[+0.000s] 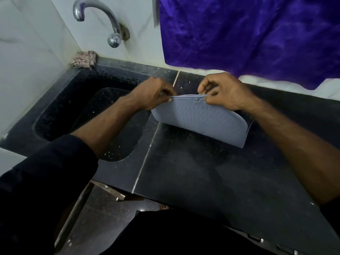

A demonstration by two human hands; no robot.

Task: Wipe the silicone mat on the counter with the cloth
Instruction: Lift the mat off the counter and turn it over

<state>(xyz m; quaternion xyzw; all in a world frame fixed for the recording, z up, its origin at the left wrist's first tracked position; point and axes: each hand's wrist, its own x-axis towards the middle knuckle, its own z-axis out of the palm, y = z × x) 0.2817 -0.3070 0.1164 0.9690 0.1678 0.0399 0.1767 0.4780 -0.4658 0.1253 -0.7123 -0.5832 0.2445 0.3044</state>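
The grey-blue ribbed silicone mat [200, 118] is folded over on the dark counter [211, 172], its doubled upper edges raised off the surface. My left hand [152, 92] pinches the left end of those edges. My right hand [222, 91] pinches the right end, fingers closed on the rim. A crumpled pinkish cloth [84, 59] lies in the back corner of the sink ledge, away from both hands.
A dark sink basin [88, 116] sits left of the mat under a chrome tap [103, 21]. A purple fabric [248, 34] hangs over the wall behind the counter. The counter's front edge runs across the lower middle, with floor below.
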